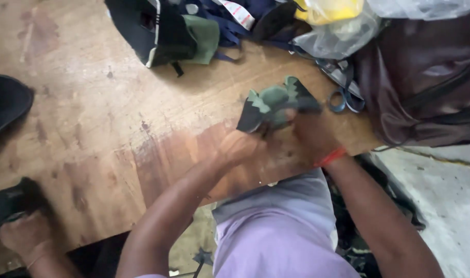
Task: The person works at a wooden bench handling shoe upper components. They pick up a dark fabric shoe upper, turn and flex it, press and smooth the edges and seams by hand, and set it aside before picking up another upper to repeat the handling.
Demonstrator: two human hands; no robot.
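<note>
One worn wooden table (106,128), grey floor (440,180).

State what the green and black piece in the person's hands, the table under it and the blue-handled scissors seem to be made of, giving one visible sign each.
Green and black piece: probably fabric; it folds limply in both hands.
Table: wood, worn and stained; grain and patchy brown marks show.
Scissors: handles look like blue plastic, smooth loops; the blades seem metal, though mostly hidden.

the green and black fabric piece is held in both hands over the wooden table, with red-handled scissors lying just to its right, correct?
Not quite: the scissors have blue handles, not red, as the head view shows. The rest stands: the left hand and right hand both hold the green and black fabric piece over the wooden table.
</note>
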